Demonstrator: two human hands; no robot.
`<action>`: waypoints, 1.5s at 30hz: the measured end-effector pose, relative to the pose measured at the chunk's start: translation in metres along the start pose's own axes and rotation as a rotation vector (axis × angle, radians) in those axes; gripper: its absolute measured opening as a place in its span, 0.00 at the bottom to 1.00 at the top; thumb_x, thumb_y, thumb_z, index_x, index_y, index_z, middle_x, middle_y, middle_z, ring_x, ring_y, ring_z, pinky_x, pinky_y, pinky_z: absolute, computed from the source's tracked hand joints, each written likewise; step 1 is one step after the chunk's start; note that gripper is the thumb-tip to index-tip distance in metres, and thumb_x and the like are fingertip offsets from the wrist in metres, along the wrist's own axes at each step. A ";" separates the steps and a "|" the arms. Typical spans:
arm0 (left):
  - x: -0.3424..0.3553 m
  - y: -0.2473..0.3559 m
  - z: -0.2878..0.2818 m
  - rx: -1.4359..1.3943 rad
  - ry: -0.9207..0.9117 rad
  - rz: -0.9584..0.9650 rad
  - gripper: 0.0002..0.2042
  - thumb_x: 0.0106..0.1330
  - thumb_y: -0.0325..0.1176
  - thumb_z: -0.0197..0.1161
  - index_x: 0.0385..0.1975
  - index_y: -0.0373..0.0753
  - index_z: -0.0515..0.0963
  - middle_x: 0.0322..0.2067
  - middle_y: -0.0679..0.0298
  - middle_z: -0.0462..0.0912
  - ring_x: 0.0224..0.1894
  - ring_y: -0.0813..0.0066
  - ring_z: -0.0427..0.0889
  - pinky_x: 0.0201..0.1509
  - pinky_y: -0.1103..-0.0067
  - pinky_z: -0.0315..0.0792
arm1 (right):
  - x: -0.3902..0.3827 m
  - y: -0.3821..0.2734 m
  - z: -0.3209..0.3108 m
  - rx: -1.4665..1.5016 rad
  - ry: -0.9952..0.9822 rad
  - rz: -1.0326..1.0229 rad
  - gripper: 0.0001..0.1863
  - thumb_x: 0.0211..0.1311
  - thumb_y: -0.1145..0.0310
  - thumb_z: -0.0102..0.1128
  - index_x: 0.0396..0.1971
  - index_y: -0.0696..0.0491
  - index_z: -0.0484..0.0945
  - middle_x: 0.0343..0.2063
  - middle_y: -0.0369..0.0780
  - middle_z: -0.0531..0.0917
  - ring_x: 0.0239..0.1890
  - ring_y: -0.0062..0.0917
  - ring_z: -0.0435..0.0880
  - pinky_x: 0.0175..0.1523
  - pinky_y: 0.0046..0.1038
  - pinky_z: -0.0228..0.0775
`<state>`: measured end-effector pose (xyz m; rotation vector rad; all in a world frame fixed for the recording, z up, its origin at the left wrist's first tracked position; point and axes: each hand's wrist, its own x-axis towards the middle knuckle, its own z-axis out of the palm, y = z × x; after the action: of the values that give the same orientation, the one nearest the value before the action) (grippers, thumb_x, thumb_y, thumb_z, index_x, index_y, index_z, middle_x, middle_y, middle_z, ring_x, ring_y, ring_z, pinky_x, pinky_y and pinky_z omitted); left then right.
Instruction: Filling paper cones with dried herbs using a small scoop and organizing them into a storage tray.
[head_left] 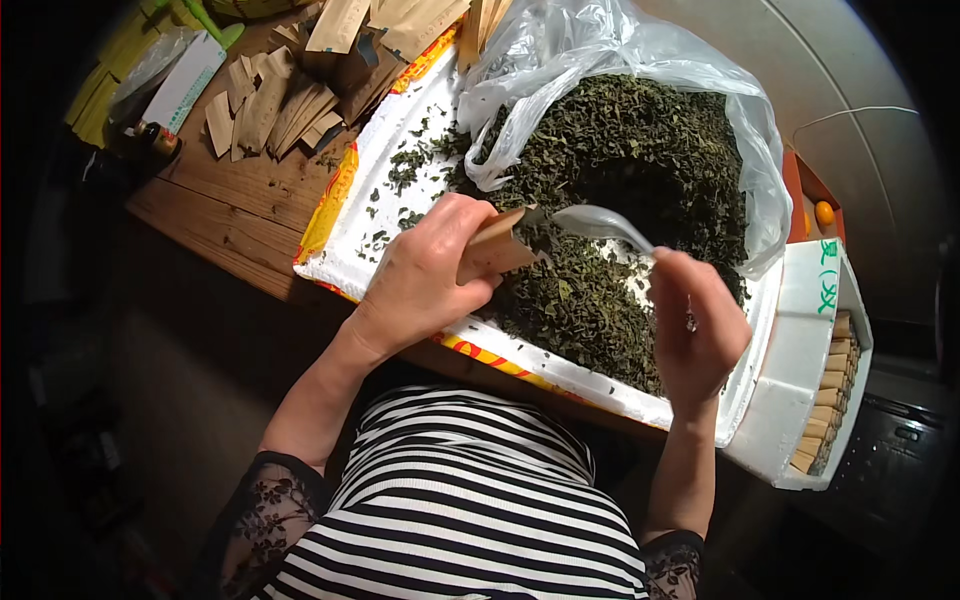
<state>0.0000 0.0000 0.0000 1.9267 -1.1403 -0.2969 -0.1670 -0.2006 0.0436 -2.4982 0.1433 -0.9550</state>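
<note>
My left hand (425,270) grips an open kraft paper pouch (495,245), its mouth tilted toward the right. My right hand (700,330) pinches the handle of a metal spoon (610,222), whose bowl rests just beside the pouch's mouth. Both hands are over a white foam tray (340,260) holding a heap of dark dried leaves (590,340). More leaves lie in a crumpled clear plastic bag (600,35) that spreads over the tray's back part.
Loose kraft pouches (270,110) pile on the wooden table (200,210) at the upper left, beside a small bottle (160,140). On the right stand a foam box (780,370) of upright filled pouches and an orange box (805,180) with small orange fruits.
</note>
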 end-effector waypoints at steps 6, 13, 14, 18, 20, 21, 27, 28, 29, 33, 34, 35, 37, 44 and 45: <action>-0.004 -0.010 -0.009 -0.017 0.084 -0.024 0.27 0.46 0.20 0.71 0.50 0.35 0.74 0.39 0.65 0.75 0.27 0.79 0.70 0.32 0.81 0.69 | -0.008 0.050 0.013 -0.201 -0.052 0.187 0.06 0.63 0.79 0.60 0.38 0.59 0.83 0.23 0.38 0.84 0.23 0.17 0.80 0.28 0.20 0.71; -0.005 -0.005 -0.013 0.000 0.024 -0.108 0.22 0.50 0.24 0.67 0.48 0.35 0.74 0.42 0.57 0.77 0.37 0.61 0.80 0.42 0.73 0.76 | 0.002 0.053 0.048 0.534 -0.198 0.843 0.07 0.64 0.75 0.59 0.36 0.62 0.83 0.19 0.36 0.82 0.18 0.17 0.78 0.23 0.19 0.70; -0.005 -0.006 -0.012 0.016 0.034 -0.078 0.22 0.50 0.24 0.67 0.48 0.35 0.74 0.42 0.57 0.77 0.39 0.59 0.80 0.44 0.71 0.76 | 0.002 0.056 0.046 0.631 -0.183 0.915 0.07 0.63 0.75 0.60 0.35 0.62 0.83 0.19 0.36 0.82 0.17 0.17 0.77 0.23 0.19 0.70; -0.004 -0.003 -0.012 0.044 0.021 -0.052 0.22 0.50 0.23 0.66 0.48 0.34 0.73 0.42 0.55 0.77 0.43 0.54 0.80 0.48 0.68 0.76 | -0.001 0.062 0.029 0.728 -0.118 0.891 0.06 0.62 0.74 0.60 0.35 0.61 0.83 0.18 0.37 0.81 0.16 0.17 0.76 0.21 0.19 0.68; -0.002 -0.003 -0.008 0.032 0.010 -0.046 0.22 0.50 0.23 0.66 0.48 0.34 0.73 0.42 0.55 0.77 0.44 0.53 0.80 0.48 0.67 0.76 | 0.003 0.054 0.019 0.718 -0.088 0.881 0.06 0.62 0.74 0.61 0.35 0.61 0.83 0.18 0.36 0.80 0.16 0.17 0.76 0.21 0.19 0.67; -0.002 -0.002 -0.006 0.020 -0.003 -0.041 0.22 0.50 0.23 0.66 0.48 0.34 0.73 0.42 0.54 0.77 0.44 0.53 0.80 0.48 0.67 0.76 | 0.006 0.048 0.013 0.708 -0.058 0.871 0.06 0.62 0.74 0.61 0.35 0.61 0.83 0.18 0.36 0.80 0.16 0.17 0.75 0.21 0.19 0.67; 0.000 -0.001 0.004 -0.010 0.025 0.016 0.22 0.50 0.24 0.66 0.48 0.34 0.72 0.43 0.53 0.76 0.44 0.51 0.80 0.47 0.66 0.76 | 0.027 -0.005 -0.003 0.555 -0.092 0.709 0.06 0.65 0.76 0.59 0.38 0.60 0.83 0.20 0.35 0.81 0.20 0.14 0.76 0.24 0.17 0.68; 0.001 0.001 0.005 -0.011 0.024 0.018 0.22 0.50 0.24 0.66 0.48 0.34 0.72 0.43 0.53 0.76 0.44 0.51 0.80 0.47 0.66 0.76 | 0.025 -0.011 0.002 0.493 -0.095 0.599 0.06 0.64 0.77 0.59 0.38 0.61 0.83 0.21 0.35 0.81 0.21 0.14 0.77 0.25 0.18 0.70; 0.001 0.003 0.006 -0.011 0.023 0.016 0.23 0.50 0.24 0.67 0.49 0.34 0.72 0.43 0.53 0.76 0.44 0.51 0.80 0.48 0.66 0.76 | 0.023 -0.015 0.008 0.430 -0.099 0.489 0.07 0.63 0.79 0.59 0.38 0.61 0.83 0.22 0.34 0.82 0.22 0.14 0.78 0.27 0.18 0.71; -0.001 0.002 0.011 -0.016 0.058 -0.022 0.27 0.48 0.20 0.71 0.52 0.35 0.73 0.42 0.63 0.76 0.29 0.77 0.76 0.35 0.81 0.74 | 0.024 -0.030 0.022 0.085 -0.168 -0.027 0.10 0.55 0.85 0.62 0.38 0.60 0.81 0.22 0.40 0.82 0.21 0.19 0.80 0.26 0.20 0.70; -0.002 0.001 0.010 -0.016 0.060 -0.024 0.27 0.48 0.20 0.71 0.52 0.35 0.73 0.42 0.63 0.76 0.29 0.77 0.76 0.35 0.81 0.74 | 0.025 -0.033 0.021 -0.004 -0.219 -0.077 0.11 0.54 0.86 0.63 0.38 0.59 0.81 0.22 0.41 0.81 0.20 0.22 0.79 0.26 0.22 0.69; -0.003 0.000 0.009 -0.016 0.079 -0.008 0.27 0.48 0.21 0.72 0.52 0.34 0.73 0.41 0.63 0.76 0.29 0.77 0.75 0.35 0.81 0.74 | 0.027 -0.034 0.020 -0.003 -0.221 -0.079 0.11 0.54 0.86 0.63 0.38 0.59 0.81 0.22 0.41 0.81 0.20 0.22 0.79 0.26 0.22 0.69; -0.005 -0.003 0.008 -0.014 0.104 0.001 0.27 0.48 0.21 0.72 0.52 0.34 0.73 0.41 0.63 0.75 0.29 0.77 0.75 0.35 0.81 0.74 | 0.032 -0.035 0.016 0.009 -0.128 -0.129 0.12 0.54 0.87 0.64 0.38 0.59 0.81 0.22 0.41 0.81 0.19 0.24 0.79 0.25 0.22 0.69; -0.007 -0.007 0.013 -0.059 0.163 0.013 0.28 0.49 0.21 0.73 0.52 0.34 0.73 0.42 0.62 0.76 0.32 0.76 0.78 0.36 0.81 0.76 | 0.032 -0.050 0.023 -0.066 -0.290 -0.218 0.12 0.51 0.85 0.65 0.38 0.62 0.82 0.25 0.43 0.83 0.23 0.30 0.81 0.27 0.28 0.70; -0.009 -0.008 0.012 -0.042 0.174 0.016 0.28 0.49 0.21 0.74 0.52 0.34 0.73 0.43 0.61 0.77 0.32 0.76 0.79 0.37 0.81 0.76 | 0.031 -0.051 0.025 -0.080 -0.329 -0.230 0.12 0.51 0.85 0.65 0.38 0.62 0.82 0.26 0.44 0.83 0.24 0.31 0.81 0.27 0.28 0.70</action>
<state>-0.0068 0.0022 -0.0154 1.8668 -1.0263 -0.1395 -0.1305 -0.1533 0.0694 -2.7483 -0.2185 -0.6166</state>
